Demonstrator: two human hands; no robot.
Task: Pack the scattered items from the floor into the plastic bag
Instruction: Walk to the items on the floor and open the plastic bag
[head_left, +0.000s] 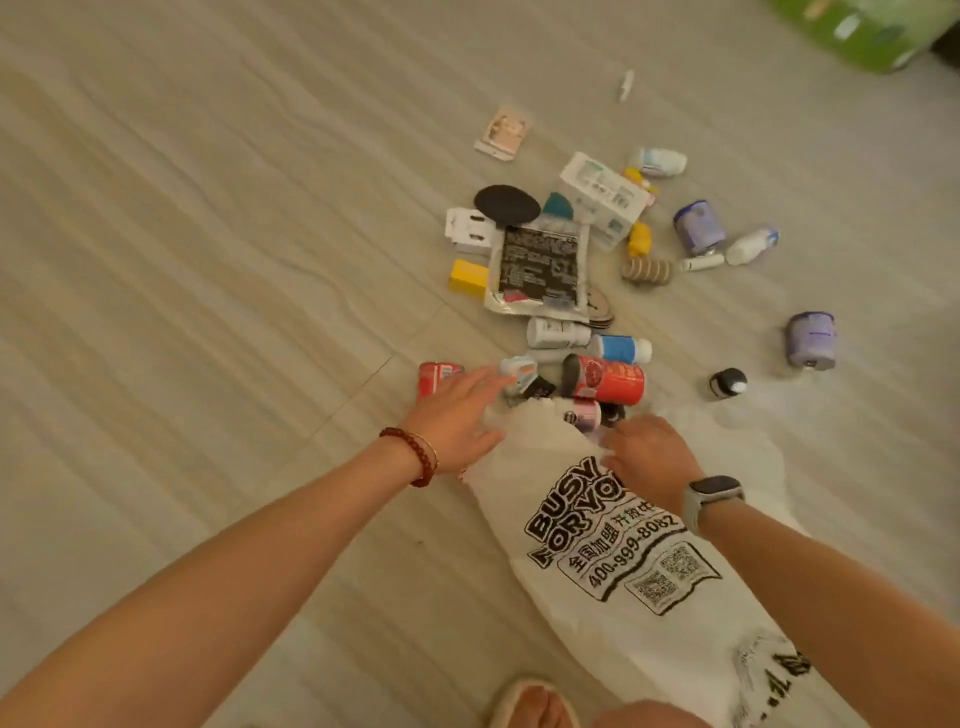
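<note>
The white plastic bag (623, 545) lies flat on the floor (208, 260), its long axis running from the person's feet up and away, with the mouth at the far end, facing the pile of scattered items. A pink-labelled small container (584, 415) sits right at the mouth, apparently half inside, though blur makes that hard to settle.

The right hand (647, 454) rests on the bag's upper layer just behind the opening, fingers spread and fairly straight, pressing or lifting the plastic without a clear pinch. The left hand (460, 415) reaches past the mouth's left edge, fingers extended and apart, holding nothing; its fingertips are next to a small light-blue packet (519, 370) and it partly covers a red can (436, 376) lying on its side.

Just beyond the mouth lies a red tube-shaped canister (608, 382), its long axis roughly across the opening, with a blue-and-white bottle (621, 349) and a white bottle (556, 332) behind it. The nearest loose things lie directly ahead of the left hand, so that hand looks best placed to sweep them in while the right holds the mouth open.

Farther off are a silver pouch with a black label (537, 267), a yellow box (467, 278), a white carton (605, 200) and two purple tins (698, 226) (811, 340), well apart from the bag.
</note>
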